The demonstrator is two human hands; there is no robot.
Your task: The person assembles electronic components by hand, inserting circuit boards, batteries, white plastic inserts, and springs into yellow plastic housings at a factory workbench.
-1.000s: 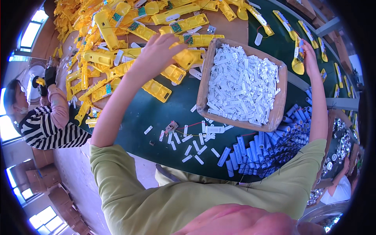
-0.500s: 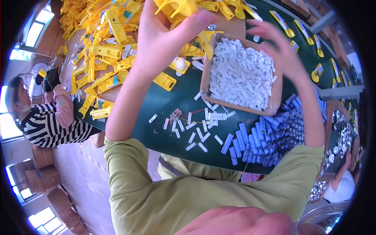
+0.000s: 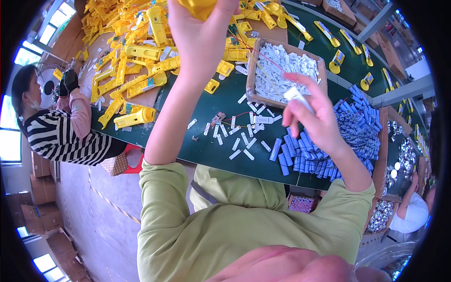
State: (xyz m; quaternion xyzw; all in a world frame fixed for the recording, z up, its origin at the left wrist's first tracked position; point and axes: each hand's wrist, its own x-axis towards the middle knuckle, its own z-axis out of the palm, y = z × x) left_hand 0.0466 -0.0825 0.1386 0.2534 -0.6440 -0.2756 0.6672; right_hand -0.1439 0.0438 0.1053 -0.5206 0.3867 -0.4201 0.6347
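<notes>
While a seated person in a black-and-white striped top (image 3: 58, 136) works at the far left edge of the long dark green table (image 3: 197, 145), a loose heap of yellow plastic casings (image 3: 136, 51) covers the table's left and upper part. Raised above that heap, the left hand (image 3: 202, 35) is closed around a yellow plastic casing (image 3: 199, 7) at the very top of the view, fingers curled over it; most of the piece is cut off by the picture's edge. Thin red wires (image 3: 270, 58) run slantwise from that hand toward the right. Below, small white rectangular plastic pieces (image 3: 244, 134) lie scattered on the green surface. Further right stands a shallow brown cardboard tray filled with more white pieces (image 3: 251, 70). Just in front of the tray, the right hand (image 3: 317, 120) hovers above the table, thumb and forefinger pinching one small white plastic piece (image 3: 296, 94), the other fingers loosely bent. Under and beyond that hand lies a pile of blue cylindrical cells (image 3: 347, 136). At the far right edge another person in a white shirt (image 3: 411, 214) sits beside trays of small silvery parts (image 3: 383, 216).
</notes>
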